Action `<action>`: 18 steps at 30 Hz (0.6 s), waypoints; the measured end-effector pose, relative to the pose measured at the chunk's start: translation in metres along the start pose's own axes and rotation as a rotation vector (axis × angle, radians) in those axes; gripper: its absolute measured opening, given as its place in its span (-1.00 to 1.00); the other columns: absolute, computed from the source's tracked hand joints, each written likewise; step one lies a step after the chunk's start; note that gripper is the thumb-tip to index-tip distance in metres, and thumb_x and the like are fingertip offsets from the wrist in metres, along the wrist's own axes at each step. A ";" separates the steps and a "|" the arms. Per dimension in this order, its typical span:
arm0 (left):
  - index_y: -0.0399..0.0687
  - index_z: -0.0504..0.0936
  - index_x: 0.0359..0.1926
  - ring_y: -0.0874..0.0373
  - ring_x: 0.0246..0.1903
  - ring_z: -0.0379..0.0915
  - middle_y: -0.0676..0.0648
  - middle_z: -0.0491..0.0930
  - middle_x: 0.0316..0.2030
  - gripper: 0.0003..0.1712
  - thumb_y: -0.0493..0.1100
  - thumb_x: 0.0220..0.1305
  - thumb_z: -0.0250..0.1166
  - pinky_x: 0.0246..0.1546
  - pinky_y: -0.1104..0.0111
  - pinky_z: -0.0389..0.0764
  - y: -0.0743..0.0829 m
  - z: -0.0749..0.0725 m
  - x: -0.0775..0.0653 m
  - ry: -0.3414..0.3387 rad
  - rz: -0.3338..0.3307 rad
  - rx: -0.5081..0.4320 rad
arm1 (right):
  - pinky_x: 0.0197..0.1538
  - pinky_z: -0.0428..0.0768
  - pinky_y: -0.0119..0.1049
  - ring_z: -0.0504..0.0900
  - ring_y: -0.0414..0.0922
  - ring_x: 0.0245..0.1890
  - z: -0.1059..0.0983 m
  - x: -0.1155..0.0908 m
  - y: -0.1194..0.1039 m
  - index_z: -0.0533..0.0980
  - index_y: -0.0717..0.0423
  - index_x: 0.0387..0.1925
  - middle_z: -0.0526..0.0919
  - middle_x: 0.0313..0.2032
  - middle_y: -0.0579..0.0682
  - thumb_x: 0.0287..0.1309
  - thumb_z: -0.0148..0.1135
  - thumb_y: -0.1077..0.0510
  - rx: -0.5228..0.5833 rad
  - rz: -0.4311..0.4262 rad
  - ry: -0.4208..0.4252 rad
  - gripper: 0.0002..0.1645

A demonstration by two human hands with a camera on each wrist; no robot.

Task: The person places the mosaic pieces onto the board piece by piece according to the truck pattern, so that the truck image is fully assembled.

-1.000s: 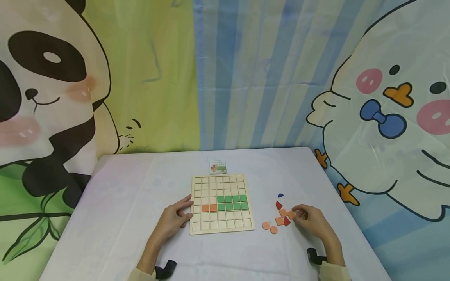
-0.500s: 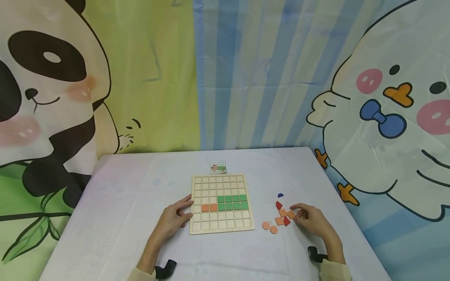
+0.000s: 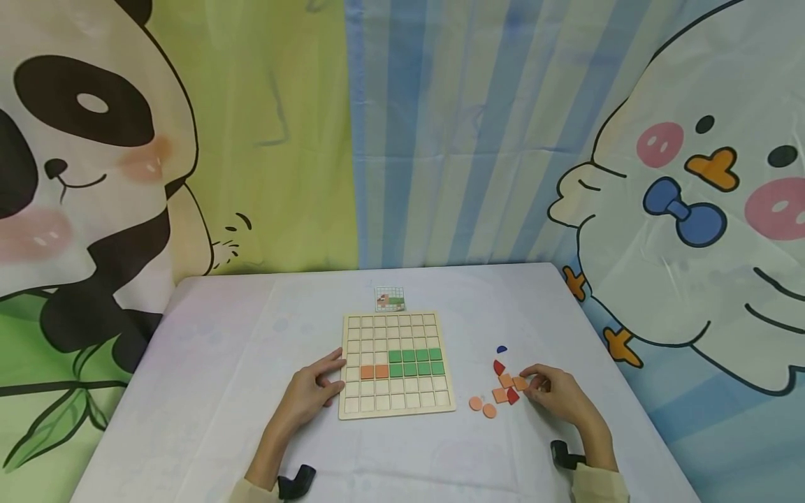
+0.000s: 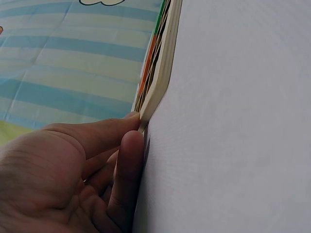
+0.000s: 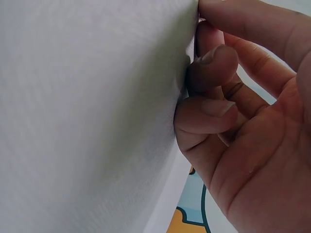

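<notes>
In the head view, a pale wooden grid board (image 3: 365, 411) lies on the white table, with two rows of green squares (image 3: 416, 363) and two orange squares (image 3: 374, 372) set in it. Against the board's left edge rests my left hand (image 3: 306, 395), its thumb and forefinger spread apart. The left wrist view shows the thumb right at the board's corner. To the right, my right hand (image 3: 560, 398) pinches an orange square tile (image 3: 519, 383) at its edges, low over the table. Curled fingers (image 5: 209, 116) rest on the cloth in the right wrist view; the tile is hidden there.
Other loose pieces lie around the tile: orange squares (image 3: 499, 396), orange discs (image 3: 476, 404), red wedges (image 3: 499, 367) and a dark blue half disc (image 3: 502, 348). A small pattern card (image 3: 390, 299) sits just beyond the board. Printed curtains (image 3: 440, 140) hang behind the table.
My right hand and the orange square tile by its fingertips have shifted slightly to the left. My left hand and the board have stayed in place.
</notes>
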State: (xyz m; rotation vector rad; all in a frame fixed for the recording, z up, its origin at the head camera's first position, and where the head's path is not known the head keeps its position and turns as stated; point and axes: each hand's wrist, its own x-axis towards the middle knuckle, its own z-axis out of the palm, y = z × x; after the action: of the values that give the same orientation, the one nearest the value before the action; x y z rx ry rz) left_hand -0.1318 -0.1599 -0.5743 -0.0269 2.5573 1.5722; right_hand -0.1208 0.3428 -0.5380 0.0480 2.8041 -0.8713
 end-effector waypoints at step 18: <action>-0.01 0.65 0.37 0.18 -0.56 0.51 0.13 0.46 0.51 -0.37 -0.29 0.27 0.50 -0.56 0.41 0.52 0.000 0.001 0.000 0.005 -0.007 0.007 | -0.30 0.51 -0.40 0.50 -0.14 -0.32 0.000 -0.001 -0.003 0.67 0.13 0.08 0.65 -0.32 -0.07 0.29 0.47 0.19 -0.010 0.016 0.008 -0.65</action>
State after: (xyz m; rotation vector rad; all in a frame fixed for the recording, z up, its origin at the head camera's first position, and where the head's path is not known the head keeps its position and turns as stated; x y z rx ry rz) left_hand -0.1320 -0.1594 -0.5746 -0.0390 2.5639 1.5621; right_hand -0.1202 0.3409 -0.5361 0.0726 2.8115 -0.8548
